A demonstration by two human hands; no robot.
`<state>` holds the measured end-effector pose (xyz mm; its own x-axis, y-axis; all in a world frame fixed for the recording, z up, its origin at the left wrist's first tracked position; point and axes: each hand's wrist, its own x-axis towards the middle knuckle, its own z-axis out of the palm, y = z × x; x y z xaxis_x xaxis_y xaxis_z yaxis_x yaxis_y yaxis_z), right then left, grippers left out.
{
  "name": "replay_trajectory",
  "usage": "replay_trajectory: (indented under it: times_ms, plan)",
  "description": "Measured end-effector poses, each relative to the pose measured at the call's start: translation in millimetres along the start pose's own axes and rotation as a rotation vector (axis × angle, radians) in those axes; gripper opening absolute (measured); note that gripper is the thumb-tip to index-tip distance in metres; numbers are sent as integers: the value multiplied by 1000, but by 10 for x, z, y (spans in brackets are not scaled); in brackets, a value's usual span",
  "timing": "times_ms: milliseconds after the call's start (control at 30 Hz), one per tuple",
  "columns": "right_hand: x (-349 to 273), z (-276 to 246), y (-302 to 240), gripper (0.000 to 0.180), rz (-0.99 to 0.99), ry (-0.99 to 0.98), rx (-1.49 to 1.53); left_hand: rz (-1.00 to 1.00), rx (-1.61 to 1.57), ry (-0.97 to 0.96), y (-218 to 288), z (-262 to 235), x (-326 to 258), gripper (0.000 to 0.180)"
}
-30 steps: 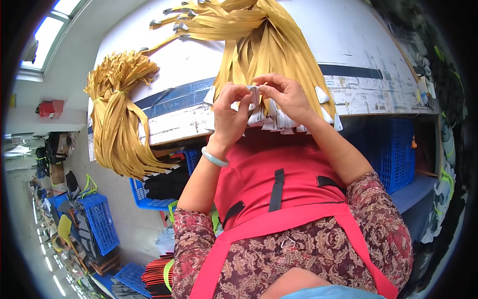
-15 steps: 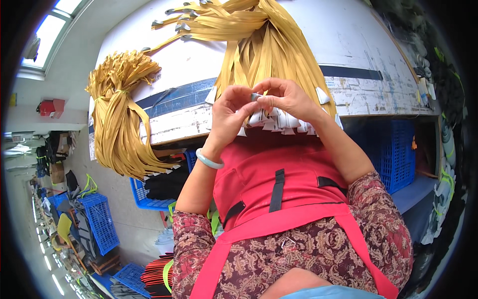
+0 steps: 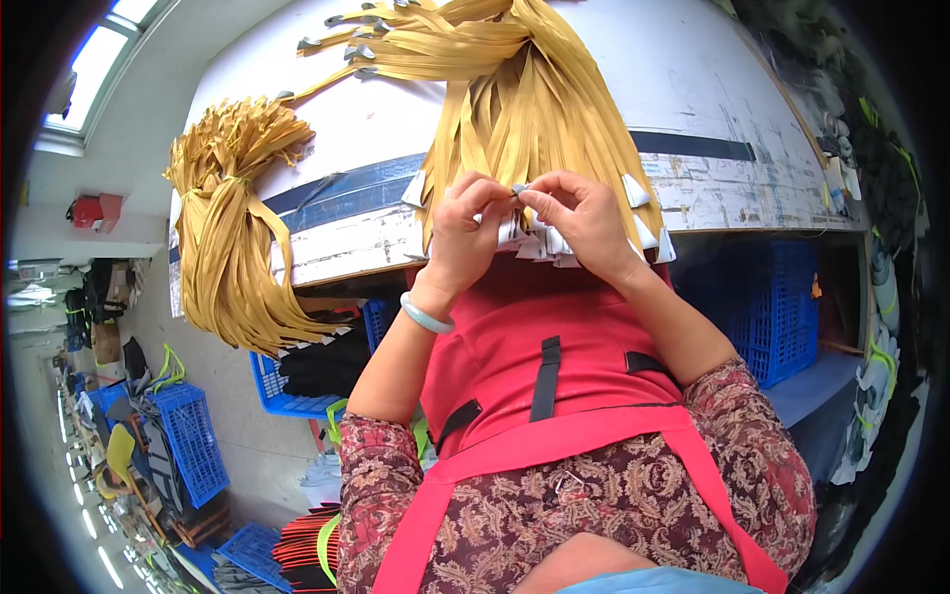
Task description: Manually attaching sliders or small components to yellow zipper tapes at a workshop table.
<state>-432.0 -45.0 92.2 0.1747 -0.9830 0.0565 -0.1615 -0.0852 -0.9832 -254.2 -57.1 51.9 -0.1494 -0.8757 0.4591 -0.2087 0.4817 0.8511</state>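
Head view: the person works at the near edge of a white counter [image 3: 693, 79], both hands raised together over a fan of yellow straps [image 3: 524, 109] that runs away from the fingers toward the far side, where the strap ends carry small metal clips. The left hand [image 3: 465, 233] and the right hand [image 3: 584, 223] meet at one small grey-tipped strap end [image 3: 517, 190], pinched narrowly between thumb and forefinger of each hand; the fingers of both are closed on that piece, and what exactly is being done to the tip cannot be told, since the fingertips cover it. Just below the fingers hangs a row of pale triangular strap tips [image 3: 539, 243], over the counter edge and against a red apron [image 3: 554, 337]. A pale bangle [image 3: 426, 315] sits on the left wrist. Well to the left of the fingers a second bundle of yellow straps [image 3: 233, 238], tied near its top, droops off the counter above a blue crate [image 3: 297, 381]. Judgement: the step appears to be singling out and handling one strap end; it would go best with the pinch kept close to the tip, the one strap drawn clear of its neighbours so none is caught with it, and the fan left undisturbed on the counter.
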Motion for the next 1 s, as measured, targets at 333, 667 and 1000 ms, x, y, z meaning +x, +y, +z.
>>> replay_trajectory:
  times_ms: [333, 667, 1000]
  plan:
    - [100, -224, 309, 16, 242, -33, 490, -44, -34, -17, 108, -29, -26, 13]
    - [101, -237, 138, 22, 454, -202, 417, -142, -193, -45, 89, -76, -74, 7]
    - [-74, -487, 305, 21, 389, -22, 335, 35, 59, 82, -603, -1154, -1, 9]
